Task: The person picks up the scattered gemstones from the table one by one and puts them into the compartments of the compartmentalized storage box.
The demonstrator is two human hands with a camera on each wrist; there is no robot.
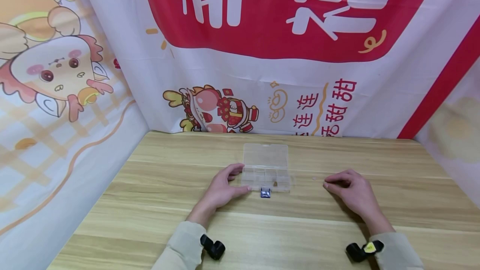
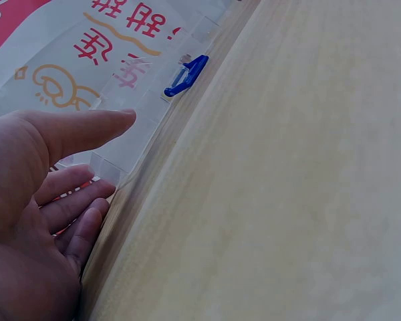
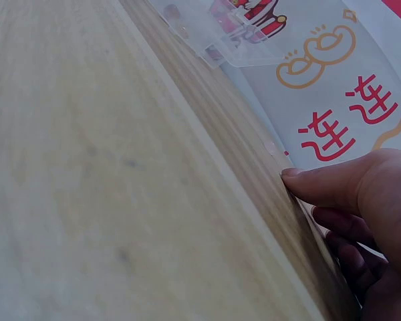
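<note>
A clear plastic compartment box [image 1: 247,183] sits on the table with its see-through lid [image 1: 265,154] raised at the back. On its front edge is a blue clasp [image 1: 265,193]. A small brownish piece [image 1: 275,183] lies in a right-hand compartment. My left hand [image 1: 221,188] holds the box's left end, thumb at the front corner and fingers along the side. To the right of the box, a tiny pale pinkish piece [image 1: 314,178] lies on the wood. Just beyond it my right hand [image 1: 352,191] rests low, its fingers bent loosely and its thumb and forefinger tips beside the piece.
The wood-grain table [image 1: 270,228] runs back to a printed cloth [image 1: 225,70] hanging behind it. Another patterned cloth [image 1: 56,74] hangs along the left side. Black wrist cameras [image 1: 213,247] sit on both pale sleeves.
</note>
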